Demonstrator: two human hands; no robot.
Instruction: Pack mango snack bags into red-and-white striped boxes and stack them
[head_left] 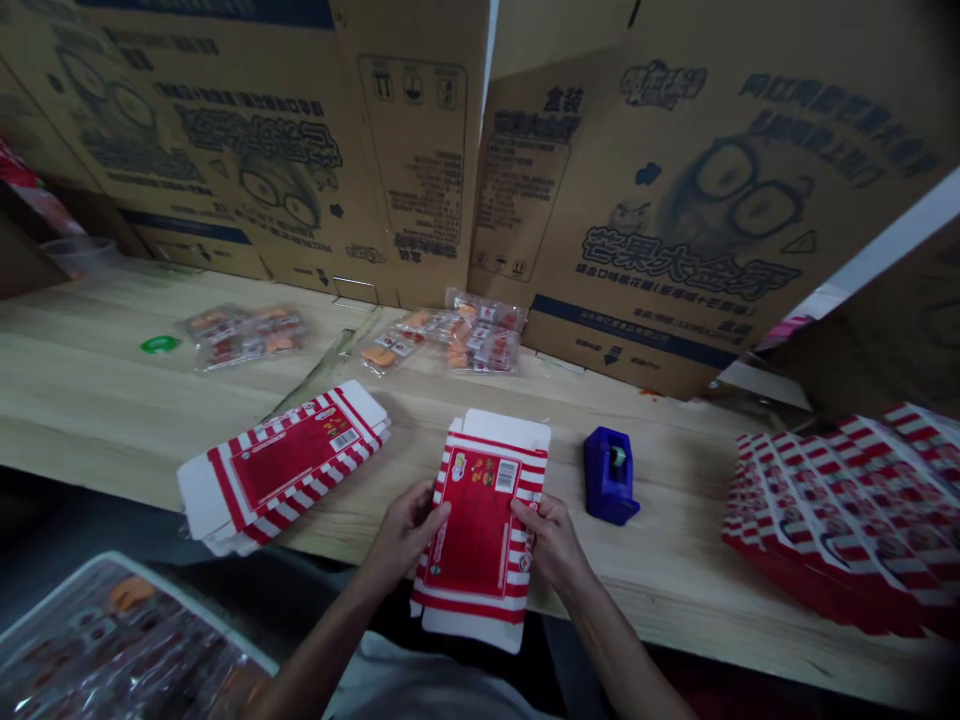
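- One view, from the head, facing forward and down.
- Near, below: bare left hand (406, 527), bare right hand (553, 540).
- Farther: printed brown cardboard boxes (645, 260) across the pale wood-grain tabletop (679, 480).

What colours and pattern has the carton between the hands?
The carton has a red panel with red-and-white striped borders; see head view.

Two bare forearms (330, 635) slant inward across the front edge of the pale wooden bench (675, 540); left hand (406, 532) and right hand (553, 540) face each other, thumbs (439, 517) on top, fingers (415, 494) bent.
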